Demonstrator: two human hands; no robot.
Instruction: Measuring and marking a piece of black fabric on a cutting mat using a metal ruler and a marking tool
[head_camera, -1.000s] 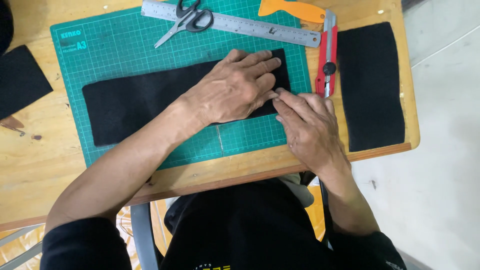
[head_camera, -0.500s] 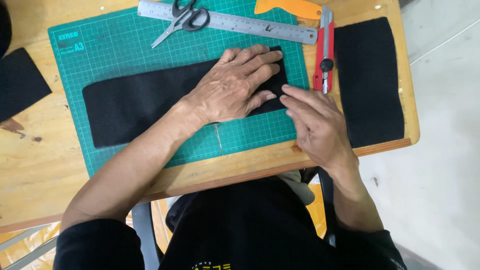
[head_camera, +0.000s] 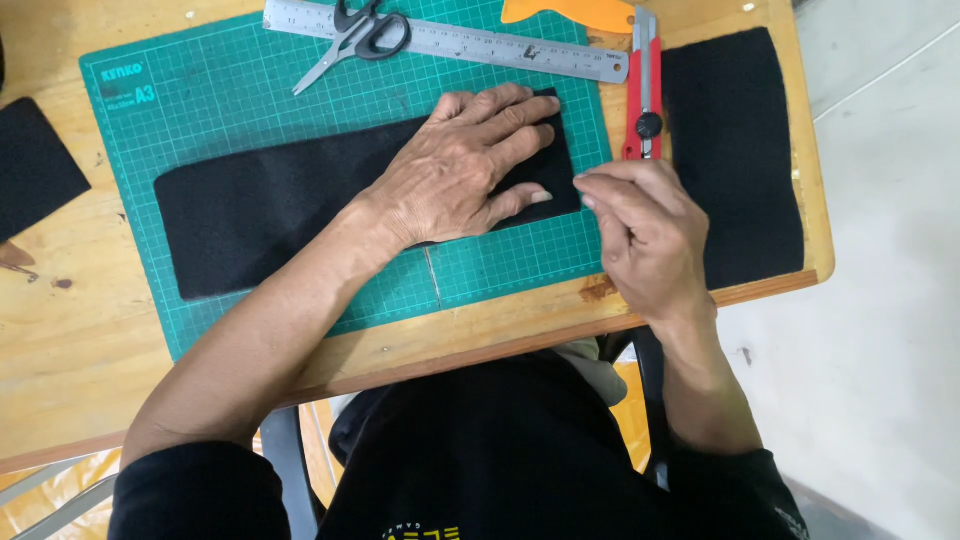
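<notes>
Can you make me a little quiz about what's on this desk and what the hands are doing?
1. True or false: the left hand lies flat on the long black fabric strip.
2. Which thing lies on top of the metal ruler? A. the scissors B. the red utility knife C. a pencil
3. Fill in: the long black strip lies on a ____ cutting mat.

Key
1. True. The palm and fingers press down on the strip's right end.
2. A. The scissors' handles rest across the ruler; the knife lies beside the mat's right edge, just above the right hand, which holds nothing that can be seen.
3. Green.
</notes>
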